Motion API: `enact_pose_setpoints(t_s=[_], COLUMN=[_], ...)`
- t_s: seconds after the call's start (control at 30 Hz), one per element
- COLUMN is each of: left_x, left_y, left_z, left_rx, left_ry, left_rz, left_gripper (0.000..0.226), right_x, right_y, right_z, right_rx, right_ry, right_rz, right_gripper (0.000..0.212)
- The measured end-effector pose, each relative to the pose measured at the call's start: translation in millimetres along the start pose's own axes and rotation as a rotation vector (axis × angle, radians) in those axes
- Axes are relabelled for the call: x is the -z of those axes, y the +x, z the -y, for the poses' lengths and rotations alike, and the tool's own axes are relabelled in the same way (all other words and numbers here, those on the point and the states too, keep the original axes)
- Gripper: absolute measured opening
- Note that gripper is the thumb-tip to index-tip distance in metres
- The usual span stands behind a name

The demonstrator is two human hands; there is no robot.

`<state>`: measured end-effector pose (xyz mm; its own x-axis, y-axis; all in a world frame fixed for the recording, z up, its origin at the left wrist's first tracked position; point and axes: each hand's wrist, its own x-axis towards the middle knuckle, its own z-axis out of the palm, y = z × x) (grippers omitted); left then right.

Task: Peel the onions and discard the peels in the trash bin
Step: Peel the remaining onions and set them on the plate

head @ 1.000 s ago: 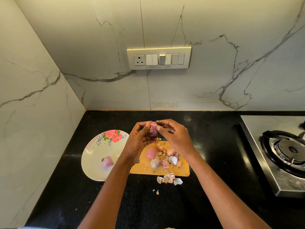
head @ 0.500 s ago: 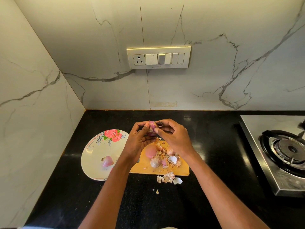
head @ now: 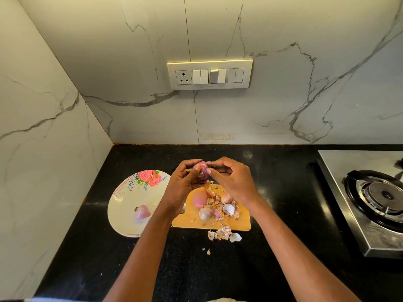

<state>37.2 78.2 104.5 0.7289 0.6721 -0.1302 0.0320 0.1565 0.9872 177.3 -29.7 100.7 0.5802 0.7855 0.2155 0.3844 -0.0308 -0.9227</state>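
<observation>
The onion point(head: 202, 170) in hand sits above the far edge of the cutting board point(head: 196, 223), held up between both hands. The left hand point(head: 182, 184) grips it from the left side, thumb and fingers curled round it. The right hand point(head: 232, 179) pinches at its top with thumb and forefinger, probably at a strip of skin, though the fingers hide the exact spot. Much of the onion already shows purple and smooth, so this one looks close to done.

On the board lie a peeled pink onion point(head: 199, 199), an onion still in its papery skin point(head: 206, 212), another point(head: 226, 198) among a heap of peels point(head: 218, 205), and more peels point(head: 222, 234) have spilled onto the black counter point(head: 283, 192) just in front. One peeled onion point(head: 142, 212) rests on the flowered plate point(head: 124, 205) to the left.

So the work seems about midway: some onions remain unpeeled, and none of the peels have been thrown away. No trash bin shows in view. A gas stove point(head: 375, 197) stands to the right.
</observation>
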Motion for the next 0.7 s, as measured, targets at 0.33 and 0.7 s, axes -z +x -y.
enact_pose_setpoints(t_s=[0.33, 0.7], left_x=[3.3, 6.0], left_y=[-0.3, -2.2], left_z=[-1.0, -0.3], left_rx=[0.003, 0.025], left_ry=[-0.006, -0.010], left_rz=[0.017, 0.040], left_gripper=[0.044, 0.039], right_x=[1.4, 5.3], right_y=[-1.7, -1.6], right_z=[1.2, -1.6], right_rx=[-0.045, -0.038], right_ry=[0.096, 0.069], right_rz=[0.061, 0.064], right_gripper=[0.028, 0.018])
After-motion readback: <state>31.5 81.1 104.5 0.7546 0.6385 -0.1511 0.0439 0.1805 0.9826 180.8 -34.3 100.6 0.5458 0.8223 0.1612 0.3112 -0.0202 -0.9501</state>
